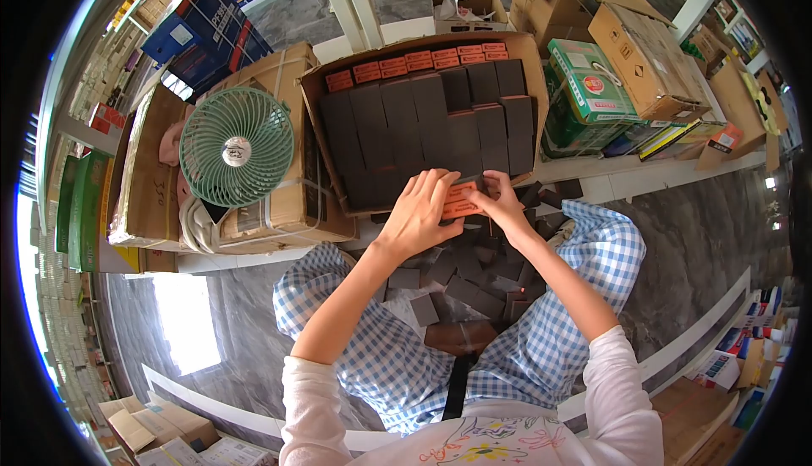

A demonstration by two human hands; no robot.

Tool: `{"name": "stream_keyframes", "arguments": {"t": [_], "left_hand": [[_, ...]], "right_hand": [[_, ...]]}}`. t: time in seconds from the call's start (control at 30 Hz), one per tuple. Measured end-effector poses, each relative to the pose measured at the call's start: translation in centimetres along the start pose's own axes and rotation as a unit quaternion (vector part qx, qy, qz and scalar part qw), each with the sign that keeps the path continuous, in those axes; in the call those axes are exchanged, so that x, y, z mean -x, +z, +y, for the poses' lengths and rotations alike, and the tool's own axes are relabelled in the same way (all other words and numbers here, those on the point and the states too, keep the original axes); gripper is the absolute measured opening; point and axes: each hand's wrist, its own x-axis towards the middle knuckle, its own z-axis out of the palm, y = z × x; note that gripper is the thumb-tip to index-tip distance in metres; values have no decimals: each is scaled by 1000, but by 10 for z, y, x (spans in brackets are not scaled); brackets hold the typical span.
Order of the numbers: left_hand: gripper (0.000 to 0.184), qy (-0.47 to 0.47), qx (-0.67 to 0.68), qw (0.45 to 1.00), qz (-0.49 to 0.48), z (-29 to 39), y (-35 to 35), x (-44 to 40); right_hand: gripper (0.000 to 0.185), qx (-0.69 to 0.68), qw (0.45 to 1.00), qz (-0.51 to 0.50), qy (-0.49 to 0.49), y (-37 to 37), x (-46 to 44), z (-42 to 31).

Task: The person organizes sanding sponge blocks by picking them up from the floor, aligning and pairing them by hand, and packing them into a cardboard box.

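Observation:
Near the front edge of a large open carton [311, 94], both my hands grip a small orange box [459, 200] with dark print. It looks like it could be more than one box pressed together; I cannot tell. My left hand [420, 212] has its fingers curled over the box's left side. My right hand [499, 202] pinches its right end. Inside the carton stand rows of dark grey boxes [397, 123], with several orange printed box ends [393, 67] along the back. Loose dark pieces [474, 293] lie scattered on the floor between my legs.
A green fan [237, 146] stands on a cardboard box [296, 204] left of the carton. To the right are a green box [588, 85] and a brown carton [647, 64]. White posts [347, 1] rise behind. Stacked goods line both sides.

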Motion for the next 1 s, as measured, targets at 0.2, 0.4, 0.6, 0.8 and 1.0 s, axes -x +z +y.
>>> {"name": "stream_keyframes", "arguments": {"t": [0.2, 0.4, 0.6, 0.8, 1.0], "left_hand": [[62, 1, -27, 999, -30, 1, 12, 2], [42, -226, 287, 916, 168, -16, 19, 1], [26, -361, 597, 697, 168, -18, 23, 1], [66, -401, 552, 728, 68, -22, 17, 2], [83, -81, 265, 960, 41, -16, -8, -4]], "right_hand": [[90, 138, 981, 2, -135, -2, -3, 10], [83, -89, 991, 18, 95, -13, -2, -17], [33, -258, 955, -100, 108, -8, 4, -22], [36, -175, 984, -24, 4, -8, 0, -32], [55, 320, 900, -45, -293, -19, 9, -47]]}}
